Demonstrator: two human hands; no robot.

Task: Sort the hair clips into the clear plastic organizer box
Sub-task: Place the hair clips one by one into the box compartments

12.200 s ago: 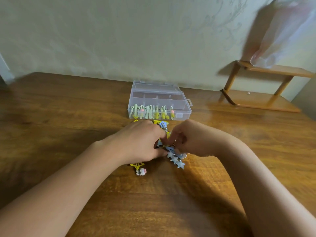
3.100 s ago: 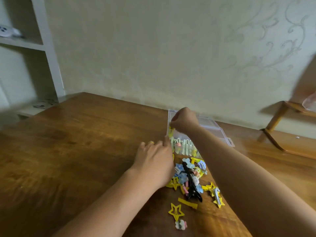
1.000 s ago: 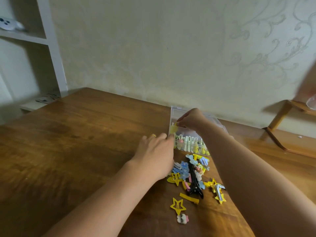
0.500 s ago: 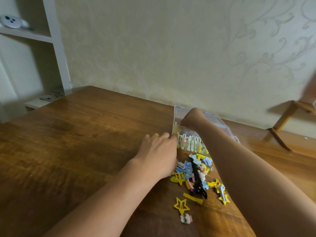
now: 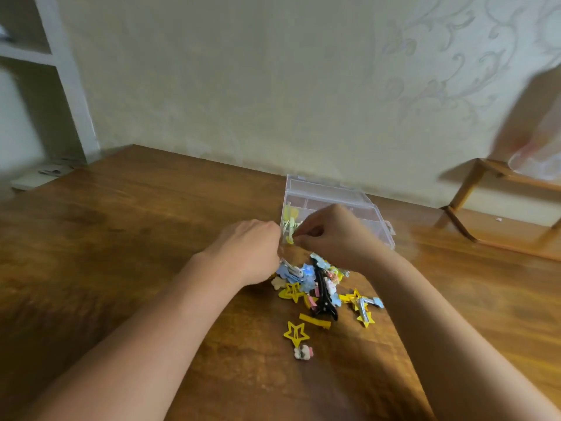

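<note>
The hair clips (image 5: 318, 287) lie in a loose heap on the worktop (image 5: 121, 238), just in front of the clear plastic organizer box (image 5: 334, 197), with a yellow star clip (image 5: 296, 333) and a small pale clip (image 5: 303, 352) apart on the near side. They look light, stiff and thin, likely to slip or tangle, so pinching one by its flat edge seems the sound hold. A long black clip (image 5: 323, 294) runs through the heap. The right hand (image 5: 331, 235) pinches a small yellow clip (image 5: 290, 239) at the box's near left corner, where pale green clips (image 5: 288, 223) already stand. The left hand (image 5: 249, 250) rests beside the heap with its fingers curled under and hidden, so whether it grips anything cannot be told.
</note>
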